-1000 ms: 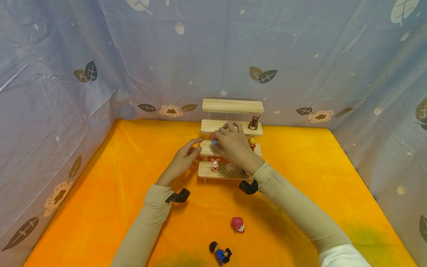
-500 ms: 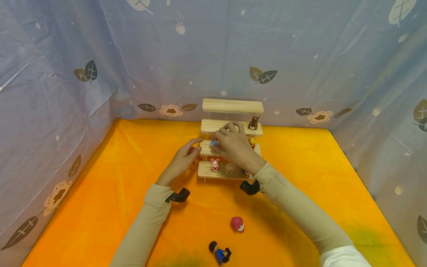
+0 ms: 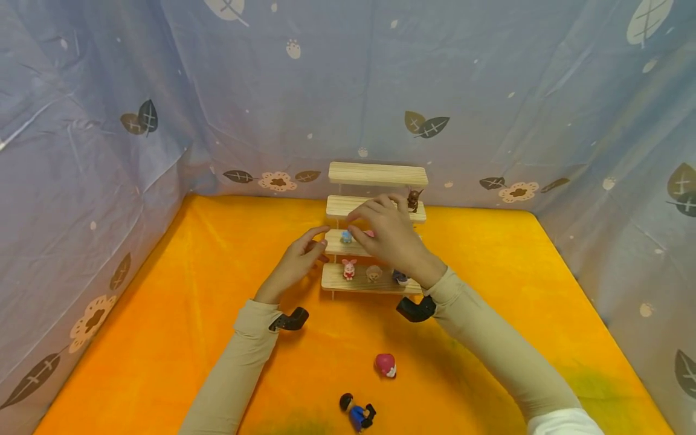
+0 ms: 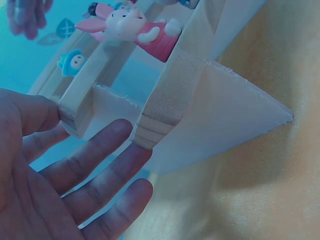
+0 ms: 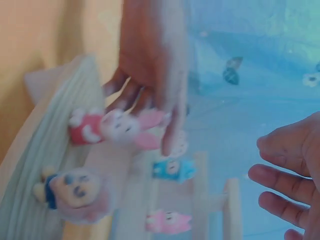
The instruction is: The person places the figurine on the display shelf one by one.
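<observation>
Blue figurine (image 3: 346, 237), on shelf (image 3: 342, 249), left of right hand (image 3: 390, 232)

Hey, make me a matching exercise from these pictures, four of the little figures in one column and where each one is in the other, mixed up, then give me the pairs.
Figures:
1. Pink-eared figure in red
2. Light-blue figure
3. Brown figure
4. Dark-headed figure in blue

Places, as the head view shows them:
A. Toward the right end of the third tier up
B. Lying on the orange cloth
C. Left part of the bottom tier
D. Left part of the second tier up

Pairs: 1-C, 2-D, 3-A, 4-B
</observation>
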`<action>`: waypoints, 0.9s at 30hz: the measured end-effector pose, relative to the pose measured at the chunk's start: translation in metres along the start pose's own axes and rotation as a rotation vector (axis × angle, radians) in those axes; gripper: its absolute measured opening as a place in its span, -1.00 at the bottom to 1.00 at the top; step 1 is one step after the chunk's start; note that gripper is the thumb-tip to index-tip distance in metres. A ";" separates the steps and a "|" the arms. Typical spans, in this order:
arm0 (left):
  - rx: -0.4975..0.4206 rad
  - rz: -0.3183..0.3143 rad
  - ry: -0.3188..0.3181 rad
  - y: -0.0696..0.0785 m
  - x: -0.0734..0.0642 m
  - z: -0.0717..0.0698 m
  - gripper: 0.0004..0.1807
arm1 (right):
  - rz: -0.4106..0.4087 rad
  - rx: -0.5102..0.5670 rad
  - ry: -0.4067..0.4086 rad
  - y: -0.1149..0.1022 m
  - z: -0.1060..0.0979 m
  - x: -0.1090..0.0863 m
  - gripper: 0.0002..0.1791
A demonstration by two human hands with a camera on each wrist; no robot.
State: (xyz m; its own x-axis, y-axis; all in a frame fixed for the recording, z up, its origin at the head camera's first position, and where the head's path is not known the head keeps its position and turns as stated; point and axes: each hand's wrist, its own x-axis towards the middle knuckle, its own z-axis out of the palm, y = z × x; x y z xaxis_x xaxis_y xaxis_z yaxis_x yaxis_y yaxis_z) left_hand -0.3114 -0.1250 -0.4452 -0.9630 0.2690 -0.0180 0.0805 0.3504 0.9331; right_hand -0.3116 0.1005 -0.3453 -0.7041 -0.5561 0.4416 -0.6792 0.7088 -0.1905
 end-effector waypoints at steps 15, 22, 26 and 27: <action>-0.006 0.017 0.002 -0.001 0.000 0.002 -0.48 | -0.012 0.315 -0.004 -0.004 -0.037 -0.047 -0.85; -0.006 0.015 -0.001 -0.003 0.001 0.002 -0.50 | -0.006 0.393 -0.062 -0.010 -0.035 -0.073 -0.79; -0.009 0.018 0.002 -0.003 0.001 0.001 -0.50 | 0.018 0.435 -0.104 -0.009 -0.022 -0.090 -0.77; -0.011 0.017 0.004 -0.003 0.001 0.001 -0.51 | 0.030 0.444 -0.114 -0.009 -0.019 -0.094 -0.76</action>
State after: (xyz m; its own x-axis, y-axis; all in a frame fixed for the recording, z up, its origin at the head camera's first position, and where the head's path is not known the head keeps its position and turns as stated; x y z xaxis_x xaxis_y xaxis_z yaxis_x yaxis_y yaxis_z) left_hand -0.3123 -0.1246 -0.4483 -0.9625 0.2713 -0.0002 0.0943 0.3355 0.9373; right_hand -0.2356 0.1550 -0.3687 -0.7262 -0.6001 0.3354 -0.6635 0.4844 -0.5701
